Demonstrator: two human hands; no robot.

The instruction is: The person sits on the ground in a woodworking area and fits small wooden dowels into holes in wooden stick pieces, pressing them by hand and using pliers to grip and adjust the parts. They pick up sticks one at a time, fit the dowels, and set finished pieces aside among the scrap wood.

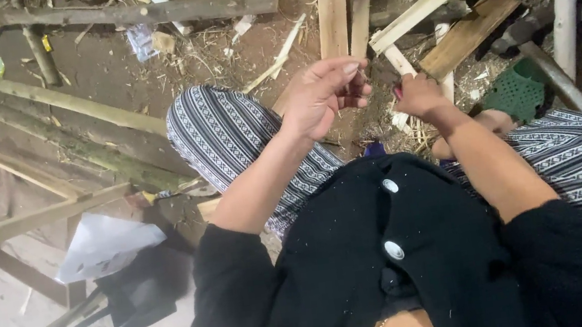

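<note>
My left hand (323,94) is raised above my left knee, palm toward me, fingers curled loosely near the thumb; anything small pinched in it is too small to make out. My right hand (416,95) is closed in a fist close beside it, gripping the lower end of a pale split wooden strip (398,61) that slants up to the left. A small red spot shows at the fist. Both hands hover over my patterned striped trousers (226,134) and black buttoned top (394,248).
Planks and split boards (334,13) lie on the dirt ahead. Long bamboo poles (47,99) run along the left. A green perforated sandal (520,89) lies at right, a black bag (135,299) with white paper (105,243) at lower left.
</note>
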